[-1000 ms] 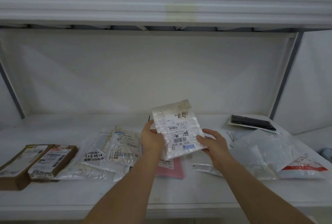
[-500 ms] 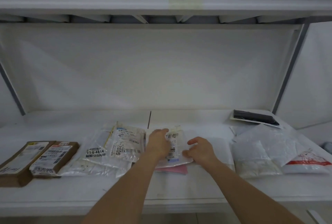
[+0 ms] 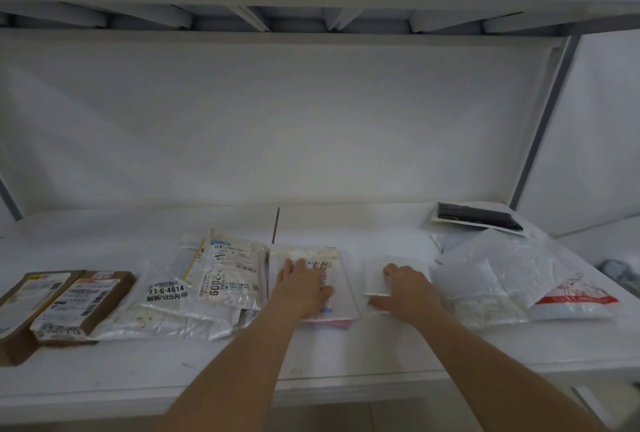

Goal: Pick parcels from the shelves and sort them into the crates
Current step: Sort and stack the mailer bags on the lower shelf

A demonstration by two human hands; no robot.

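A clear bag (image 3: 166, 293) reads "71-6-4614"; the pouch (image 3: 230, 275) beside it "2009"; the parcel (image 3: 325, 267) under the left hand (image 3: 303, 284) "007".

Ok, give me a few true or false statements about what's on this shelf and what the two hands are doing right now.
1. The left hand rests flat on a clear labelled parcel. True.
2. The right hand holds a parcel up in the air. False: it lies on a clear parcel on the shelf.
3. Two brown cardboard parcels lie at the shelf's left end. True.
4. The black flat packet sits at the front left. False: it is at the back right.
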